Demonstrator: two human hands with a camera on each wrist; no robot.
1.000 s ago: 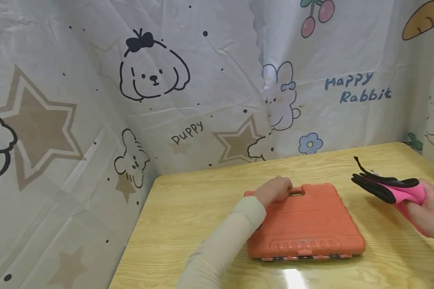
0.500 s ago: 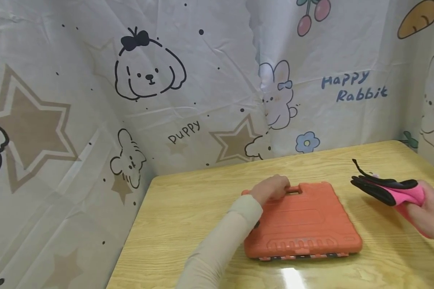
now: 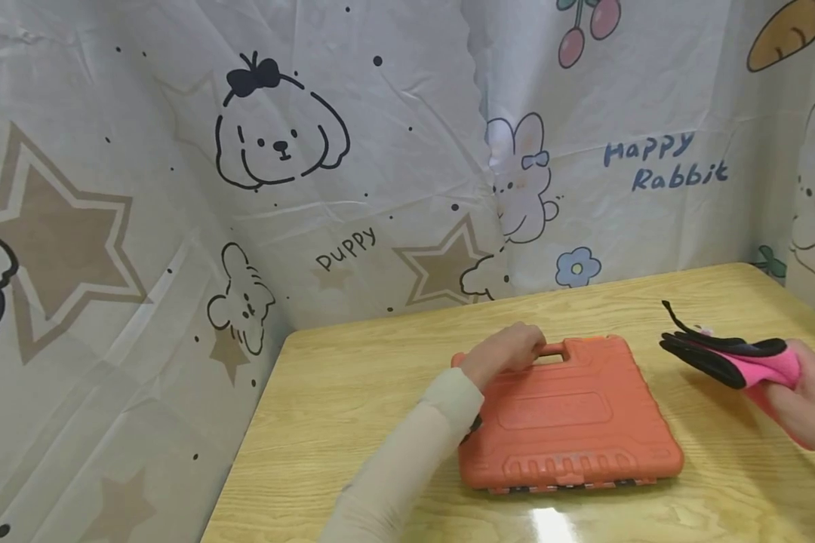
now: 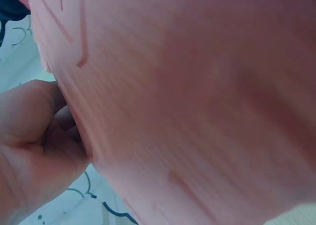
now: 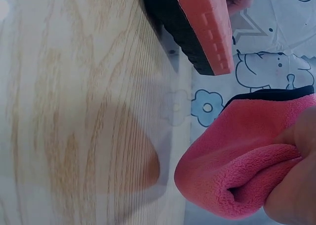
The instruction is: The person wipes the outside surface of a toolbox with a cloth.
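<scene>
An orange plastic carrying case point(image 3: 557, 415) with a moulded lid lies on the table in the head view, its handle on the far side. My left hand point(image 3: 509, 349) grips that handle at its left part, fingers curled over it. In the left wrist view the case lid point(image 4: 173, 96) fills most of the frame, beside the left hand point(image 4: 39, 141). My right hand point(image 3: 811, 400) holds a folded pink cloth point(image 3: 774, 369) with black edging above the table, to the right of the case. The cloth's fluffy pink side point(image 5: 237, 156) shows in the right wrist view.
The wooden table point(image 3: 339, 392) extends to the left of the case and behind it. A printed curtain point(image 3: 394, 151) hangs along the table's far and left edges. Light reflects off the tabletop near the front.
The handle side of the case has risen slightly with my left hand, while its near edge stays low. My right hand and the cloth have hardly moved.
</scene>
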